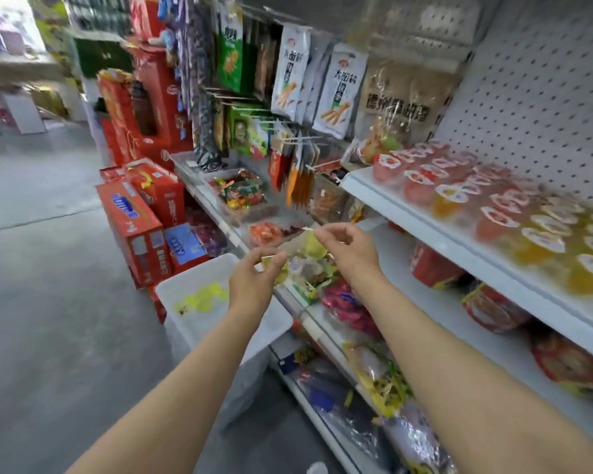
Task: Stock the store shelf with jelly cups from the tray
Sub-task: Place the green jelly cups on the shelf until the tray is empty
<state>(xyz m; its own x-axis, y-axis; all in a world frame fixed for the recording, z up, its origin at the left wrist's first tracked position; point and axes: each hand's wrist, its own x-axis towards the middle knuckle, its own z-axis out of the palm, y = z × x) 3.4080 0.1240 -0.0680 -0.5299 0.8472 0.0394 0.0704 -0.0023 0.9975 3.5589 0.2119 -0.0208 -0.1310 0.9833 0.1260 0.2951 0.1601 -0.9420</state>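
two hands (302,258), blurred yellow cups (310,249)

Grey concrete floor (48,302), white pegboard wall (545,97), perhaps daylight far left.

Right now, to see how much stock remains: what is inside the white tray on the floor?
Inside the white tray, a few yellow jelly cups lie near its far side. The left hand and forearm cover the tray's right part, so anything there is hidden.
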